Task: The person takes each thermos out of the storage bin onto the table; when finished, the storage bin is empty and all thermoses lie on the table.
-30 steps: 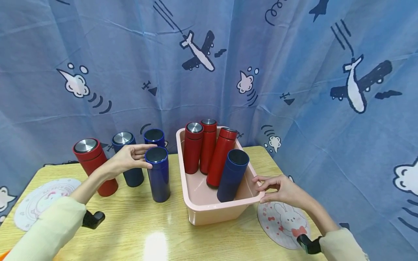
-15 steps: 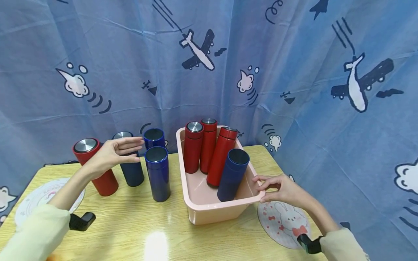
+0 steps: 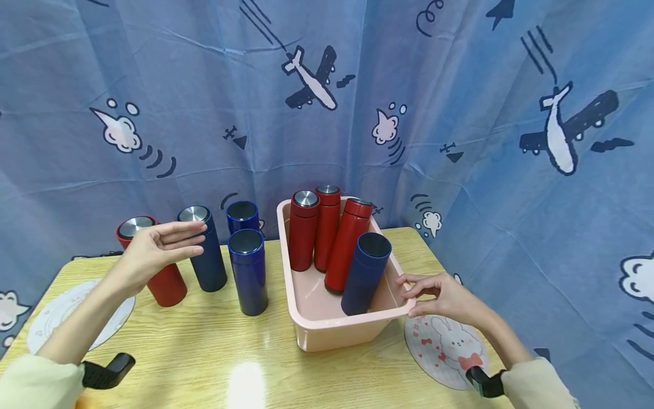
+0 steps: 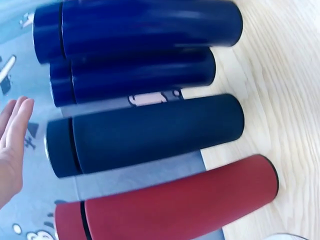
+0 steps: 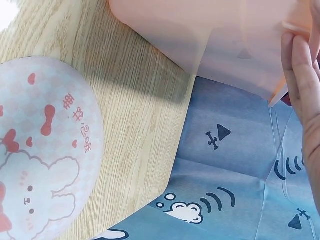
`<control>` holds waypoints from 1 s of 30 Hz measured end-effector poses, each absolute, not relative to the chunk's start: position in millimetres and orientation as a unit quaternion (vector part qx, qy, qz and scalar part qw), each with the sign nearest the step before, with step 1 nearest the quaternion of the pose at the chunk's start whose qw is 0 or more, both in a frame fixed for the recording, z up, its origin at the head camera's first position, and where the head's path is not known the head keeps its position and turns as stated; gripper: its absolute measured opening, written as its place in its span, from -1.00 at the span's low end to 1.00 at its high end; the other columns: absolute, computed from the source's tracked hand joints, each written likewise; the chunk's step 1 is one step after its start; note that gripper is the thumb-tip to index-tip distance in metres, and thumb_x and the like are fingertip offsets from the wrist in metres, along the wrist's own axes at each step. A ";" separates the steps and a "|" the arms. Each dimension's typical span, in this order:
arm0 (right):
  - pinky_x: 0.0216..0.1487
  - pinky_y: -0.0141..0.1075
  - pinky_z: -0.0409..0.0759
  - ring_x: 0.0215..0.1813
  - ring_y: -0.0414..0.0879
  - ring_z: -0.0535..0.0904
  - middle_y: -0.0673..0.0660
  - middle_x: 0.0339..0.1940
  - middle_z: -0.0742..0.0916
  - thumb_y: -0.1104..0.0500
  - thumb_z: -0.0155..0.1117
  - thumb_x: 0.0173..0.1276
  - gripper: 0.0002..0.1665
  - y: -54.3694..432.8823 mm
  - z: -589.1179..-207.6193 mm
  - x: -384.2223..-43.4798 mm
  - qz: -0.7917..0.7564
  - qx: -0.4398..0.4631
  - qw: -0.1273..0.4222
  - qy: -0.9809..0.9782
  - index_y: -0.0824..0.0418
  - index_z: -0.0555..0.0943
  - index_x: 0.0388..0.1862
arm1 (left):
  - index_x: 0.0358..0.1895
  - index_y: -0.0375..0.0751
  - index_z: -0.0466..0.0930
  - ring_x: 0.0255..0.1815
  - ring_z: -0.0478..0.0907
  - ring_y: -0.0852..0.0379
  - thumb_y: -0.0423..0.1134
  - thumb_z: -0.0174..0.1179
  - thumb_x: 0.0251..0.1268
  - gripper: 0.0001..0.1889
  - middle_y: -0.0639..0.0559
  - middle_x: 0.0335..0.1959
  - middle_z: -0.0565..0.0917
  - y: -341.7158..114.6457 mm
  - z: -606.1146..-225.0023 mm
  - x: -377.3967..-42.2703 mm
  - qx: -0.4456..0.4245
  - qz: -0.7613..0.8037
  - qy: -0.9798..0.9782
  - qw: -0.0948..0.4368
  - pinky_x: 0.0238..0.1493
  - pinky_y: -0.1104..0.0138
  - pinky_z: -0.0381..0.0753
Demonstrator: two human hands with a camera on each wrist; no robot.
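Note:
My left hand (image 3: 160, 248) is held in the air with its fingers straight and nothing in it. In the head view it overlaps a red thermos (image 3: 168, 284) and the edge of a dark navy thermos (image 3: 208, 267). Two glossy blue thermoses, a front one (image 3: 248, 278) and one behind it (image 3: 242, 216), stand upright to the right. My right hand (image 3: 441, 295) pinches the near right rim of a pink plastic bin (image 3: 337, 335). Inside the bin are three red thermoses, the nearest a leaning one (image 3: 347, 247), and a tilted blue thermos (image 3: 366, 275).
The wooden table (image 3: 204, 358) has a round bunny placemat (image 3: 449, 352) right of the bin. Another round mat (image 3: 109, 324) lies at the left under my forearm. A blue curtain (image 3: 204, 113) with airplane prints hangs behind the table.
My left hand has moved left, away from the front glossy blue thermos, to in front of the red and navy ones. The right hand stays on the bin's rim.

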State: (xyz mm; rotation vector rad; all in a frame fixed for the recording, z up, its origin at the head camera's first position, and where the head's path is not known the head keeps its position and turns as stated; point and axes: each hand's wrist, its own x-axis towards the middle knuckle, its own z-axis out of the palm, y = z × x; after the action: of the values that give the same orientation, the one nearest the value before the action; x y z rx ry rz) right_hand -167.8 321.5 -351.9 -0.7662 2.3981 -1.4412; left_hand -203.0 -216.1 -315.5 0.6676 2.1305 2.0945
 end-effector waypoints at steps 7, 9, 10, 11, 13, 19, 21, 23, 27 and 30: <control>-0.11 -0.37 0.65 0.18 -0.46 0.46 0.52 0.15 0.53 0.34 0.45 0.12 -0.70 318.6 -350.8 -168.1 -0.492 -0.266 0.121 0.820 0.51 0.66 -0.19 | 0.19 -0.38 0.50 -0.01 0.63 0.24 -0.56 0.23 0.19 -0.55 0.19 0.02 0.67 -200.7 -316.4 -185.5 0.218 0.672 0.707 0.041 -0.05 0.43 0.60; -0.11 -0.37 0.65 0.18 -0.45 0.47 0.50 0.15 0.54 0.34 0.45 0.11 -0.70 318.7 -350.6 -167.8 -0.493 -0.266 0.120 0.820 0.51 0.66 -0.20 | 0.20 -0.40 0.49 0.00 0.63 0.25 -0.53 0.24 0.19 -0.54 0.19 0.02 0.67 -194.5 -315.5 -182.3 0.218 0.663 0.715 0.044 -0.04 0.43 0.60; -0.12 -0.37 0.65 0.18 -0.45 0.48 0.49 0.15 0.55 0.34 0.45 0.11 -0.70 318.9 -350.6 -167.7 -0.493 -0.267 0.119 0.820 0.51 0.66 -0.19 | 0.20 -0.42 0.48 0.01 0.62 0.25 -0.52 0.25 0.19 -0.54 0.17 0.03 0.67 -191.3 -315.1 -181.1 0.218 0.662 0.716 0.046 -0.04 0.43 0.60; -0.12 -0.37 0.65 0.17 -0.44 0.48 0.48 0.15 0.55 0.35 0.45 0.11 -0.70 319.0 -350.7 -167.6 -0.493 -0.267 0.119 0.820 0.52 0.66 -0.20 | 0.20 -0.45 0.47 0.02 0.62 0.25 -0.51 0.25 0.18 -0.53 0.15 0.04 0.67 -187.9 -314.8 -180.0 0.218 0.660 0.717 0.049 -0.03 0.42 0.60; -0.13 -0.37 0.66 0.17 -0.43 0.49 0.47 0.15 0.55 0.35 0.44 0.11 -0.70 319.1 -350.9 -167.7 -0.493 -0.268 0.117 0.820 0.52 0.66 -0.20 | 0.21 -0.50 0.44 0.04 0.61 0.23 -0.50 0.26 0.18 -0.51 0.09 0.06 0.66 -180.9 -314.3 -178.2 0.219 0.657 0.719 0.054 -0.03 0.40 0.60; -0.13 -0.37 0.66 0.17 -0.43 0.49 0.44 0.16 0.56 0.35 0.44 0.11 -0.71 319.5 -351.3 -168.8 -0.493 -0.269 0.120 0.819 0.52 0.65 -0.20 | 0.21 -0.54 0.42 0.12 0.57 0.06 -0.44 0.31 0.16 -0.47 -0.27 0.15 0.56 -156.5 -315.4 -177.7 0.212 0.653 0.724 0.073 0.00 0.35 0.60; -0.13 -0.38 0.65 0.18 -0.43 0.49 0.39 0.16 0.58 0.36 0.44 0.12 -0.71 319.7 -351.2 -169.0 -0.493 -0.271 0.119 0.818 0.51 0.65 -0.20 | 0.21 -0.52 0.43 0.13 0.57 0.01 -0.42 0.32 0.15 -0.46 -0.33 0.16 0.53 -146.8 -316.8 -180.0 0.214 0.651 0.724 0.077 0.02 0.34 0.59; -0.13 -0.39 0.65 0.18 -0.42 0.48 0.33 0.16 0.60 0.37 0.43 0.11 -0.71 319.8 -351.1 -168.9 -0.494 -0.274 0.118 0.816 0.52 0.65 -0.20 | 0.21 -0.52 0.44 0.13 0.57 -0.01 -0.43 0.33 0.13 -0.46 -0.35 0.17 0.52 -136.3 -318.2 -183.1 0.217 0.653 0.721 0.081 0.04 0.33 0.58; -0.13 -0.41 0.64 0.19 -0.42 0.48 0.18 0.16 0.62 0.39 0.43 0.11 -0.72 320.2 -351.3 -168.4 -0.496 -0.282 0.113 0.814 0.53 0.64 -0.21 | 0.19 -0.48 0.48 0.11 0.58 0.00 -0.44 0.35 0.11 -0.48 -0.30 0.14 0.56 -112.4 -319.1 -188.8 0.227 0.658 0.713 0.088 0.04 0.30 0.59; -0.14 -0.41 0.65 0.19 -0.42 0.47 0.12 0.16 0.63 0.39 0.42 0.11 -0.72 320.3 -351.3 -168.0 -0.497 -0.284 0.113 0.812 0.53 0.64 -0.21 | 0.17 -0.43 0.51 0.12 0.57 -0.03 -0.44 0.35 0.11 -0.50 -0.25 0.12 0.59 -92.3 -318.6 -191.2 0.236 0.661 0.705 0.100 0.04 0.26 0.60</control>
State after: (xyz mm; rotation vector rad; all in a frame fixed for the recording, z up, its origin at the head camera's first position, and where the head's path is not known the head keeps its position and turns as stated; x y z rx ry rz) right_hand -168.0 320.3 -351.3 -0.8337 2.3829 -1.4580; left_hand -191.2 -92.3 -318.6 0.6988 2.0836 1.9545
